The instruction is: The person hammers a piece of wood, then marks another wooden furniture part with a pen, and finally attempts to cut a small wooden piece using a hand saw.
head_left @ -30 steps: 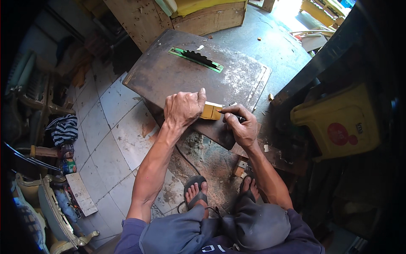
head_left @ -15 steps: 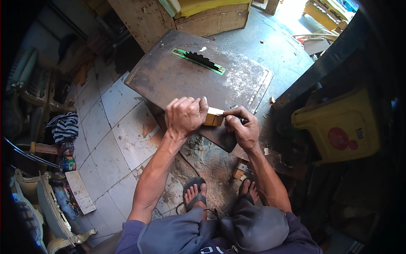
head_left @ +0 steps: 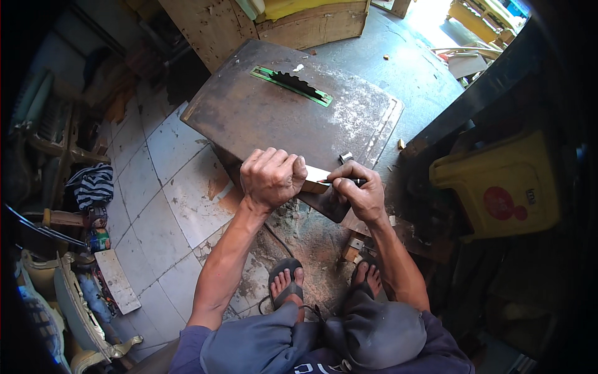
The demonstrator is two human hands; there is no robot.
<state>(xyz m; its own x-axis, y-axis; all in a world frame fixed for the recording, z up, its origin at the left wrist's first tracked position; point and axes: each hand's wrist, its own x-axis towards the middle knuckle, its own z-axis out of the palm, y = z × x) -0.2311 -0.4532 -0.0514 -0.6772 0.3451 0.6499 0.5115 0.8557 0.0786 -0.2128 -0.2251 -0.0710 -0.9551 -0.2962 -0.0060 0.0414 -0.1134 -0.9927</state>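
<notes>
My left hand [head_left: 273, 179] is closed round a small pale wood block [head_left: 316, 174] at the near edge of a saw table [head_left: 240, 121]. Its fingers and thumb cover the block's left part. In my right hand [head_left: 361, 190] a dark pen [head_left: 358, 182] is pinched between thumb and fingers. The pen's reddish tip meets the block's pale top face, or lies just above it; I cannot tell which. A toothed saw blade [head_left: 296, 84] stands up through a green slot plate [head_left: 266, 73] beyond my hands. Just past my right fingers sits a small metal piece [head_left: 346, 158].
Sawdust and wood offcuts [head_left: 354, 249] lie on the floor by my feet, along with a dark cable [head_left: 278, 240]. A yellow plastic container [head_left: 498, 187] stands at the right. Carved furniture parts [head_left: 81, 305] line the left side. A wooden cabinet [head_left: 317, 28] is behind the table.
The block has turned so its pale top shows more and its front less. My right hand has shifted slightly, bringing the pen's tip over that face. The metal piece shows more clearly.
</notes>
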